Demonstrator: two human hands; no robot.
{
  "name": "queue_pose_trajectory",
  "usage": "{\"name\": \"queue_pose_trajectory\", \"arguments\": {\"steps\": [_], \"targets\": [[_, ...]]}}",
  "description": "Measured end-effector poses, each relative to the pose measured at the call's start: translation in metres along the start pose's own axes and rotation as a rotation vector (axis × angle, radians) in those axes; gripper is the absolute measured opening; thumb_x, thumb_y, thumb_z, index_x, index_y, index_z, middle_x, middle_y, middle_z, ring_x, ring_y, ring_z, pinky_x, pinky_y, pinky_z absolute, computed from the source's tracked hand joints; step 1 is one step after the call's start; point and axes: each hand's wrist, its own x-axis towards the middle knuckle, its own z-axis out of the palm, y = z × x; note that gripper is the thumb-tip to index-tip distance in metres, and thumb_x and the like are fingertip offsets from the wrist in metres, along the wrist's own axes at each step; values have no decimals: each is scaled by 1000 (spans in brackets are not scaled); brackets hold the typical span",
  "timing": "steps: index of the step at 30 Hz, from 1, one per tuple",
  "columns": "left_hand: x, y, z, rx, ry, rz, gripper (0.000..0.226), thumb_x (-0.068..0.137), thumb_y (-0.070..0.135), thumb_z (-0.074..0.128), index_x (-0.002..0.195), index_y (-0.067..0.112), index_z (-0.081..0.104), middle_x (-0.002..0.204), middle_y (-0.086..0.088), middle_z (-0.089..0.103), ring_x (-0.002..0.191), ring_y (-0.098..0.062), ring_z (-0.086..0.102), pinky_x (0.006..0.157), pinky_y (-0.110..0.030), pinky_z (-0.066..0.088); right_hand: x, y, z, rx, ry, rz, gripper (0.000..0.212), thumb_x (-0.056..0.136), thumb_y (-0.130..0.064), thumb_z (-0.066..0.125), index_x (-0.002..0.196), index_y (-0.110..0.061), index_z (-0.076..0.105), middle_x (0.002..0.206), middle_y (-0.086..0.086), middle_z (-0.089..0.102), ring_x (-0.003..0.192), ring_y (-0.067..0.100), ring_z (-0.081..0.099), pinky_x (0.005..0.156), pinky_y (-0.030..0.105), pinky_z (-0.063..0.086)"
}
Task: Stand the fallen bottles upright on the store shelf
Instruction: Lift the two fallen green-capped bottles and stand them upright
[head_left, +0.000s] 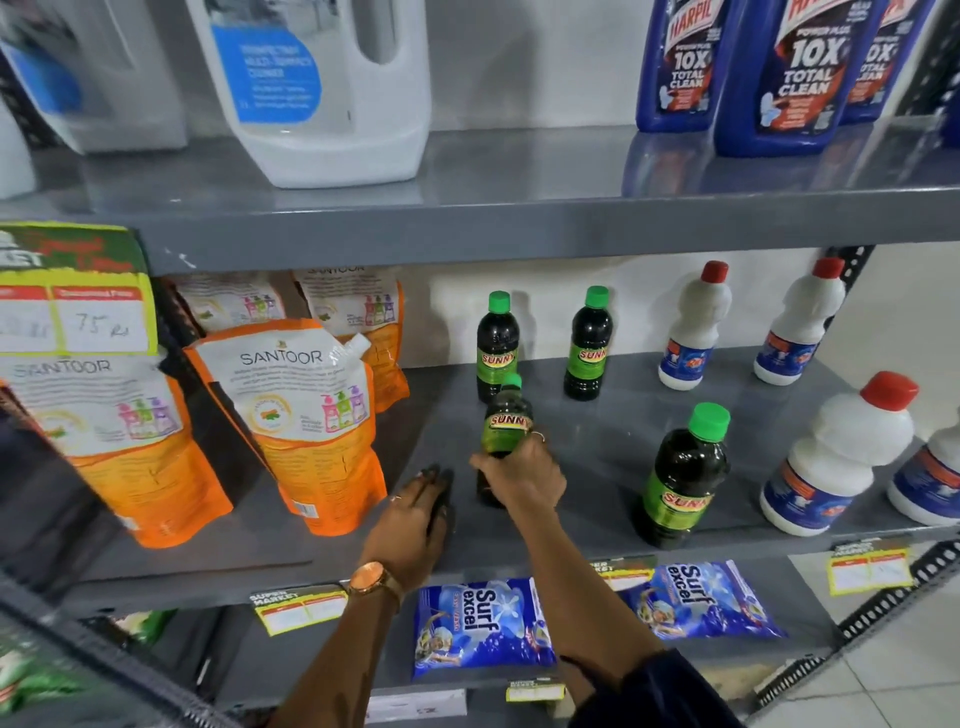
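My right hand (522, 475) is closed round the lower body of a dark Sunny bottle (506, 423) with a green cap, held nearly upright over the grey middle shelf (597, 447). My left hand (415, 514) lies flat on the shelf just left of it, fingers spread, holding nothing. Three more dark green-capped bottles stand upright: two at the back (497, 345) (588, 345) and one at the front right (683, 478).
Orange Santoor refill pouches (306, 415) stand left of my hands. White bottles with red caps (836, 457) stand at the right. Blue Harpic bottles (795, 78) and white jugs (322, 88) fill the upper shelf. Surf Excel packets (480, 629) lie on the lower shelf.
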Motion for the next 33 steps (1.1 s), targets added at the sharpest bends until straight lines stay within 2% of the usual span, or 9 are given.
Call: {"name": "queue_pose_trajectory", "arguments": {"steps": [5,11,14,17,19,21,23,26,33], "targets": [[3,-6,5,7,1,-34,53,89,39,26,135,19,40,144,-7,42,132,-23,37,108,-32,27,14,15,7,389,145,-297,79,62,-21,83,126,-21,36,121,7,54,106,26,57,85,43,52],[6,-7,10,15,17,-56,66,79,47,18,134,20,42,146,-3,40,133,-21,36,107,-25,17,28,20,20,608,219,-252,97,45,-32,93,121,-28,34,116,2,56,107,30,55,90,48,50],[7,-7,9,28,4,-81,54,86,41,27,135,22,40,147,-2,37,134,-20,34,108,-25,20,28,20,20,640,266,-291,104,51,-28,92,134,-23,28,130,1,44,122,25,45,103,40,39],[5,-5,8,34,-3,-93,50,86,34,36,133,20,43,145,-4,40,132,-22,37,108,-32,28,22,26,21,593,289,-276,88,62,-15,83,134,-10,32,131,13,39,125,28,36,110,37,31],[4,-3,6,43,11,-84,48,86,33,38,131,19,45,144,-6,43,131,-24,39,107,-33,29,18,26,20,555,244,-267,81,65,-12,82,131,-5,36,130,16,42,123,25,36,103,22,28],[4,-1,5,44,11,-84,48,86,33,36,131,18,45,143,-7,43,131,-24,39,108,-34,29,17,28,20,541,207,-291,76,62,-12,85,125,-11,43,113,1,52,107,20,53,88,10,35],[3,0,4,45,1,-83,52,86,37,30,132,17,44,144,-7,42,132,-23,36,109,-32,27,18,26,19,504,181,-303,74,56,-15,89,116,-16,45,99,-7,59,90,16,60,76,13,43],[3,1,3,39,-3,-87,57,85,41,24,133,17,43,145,-7,40,133,-24,36,109,-32,26,22,24,21,503,172,-272,79,48,-22,93,108,-18,43,98,2,66,86,20,64,76,30,52],[2,0,4,43,-7,-93,47,90,32,36,135,19,39,147,-6,37,135,-23,31,110,-33,23,25,38,17,490,232,-252,82,48,-23,93,116,-11,48,114,3,51,102,13,46,88,23,39]]}}
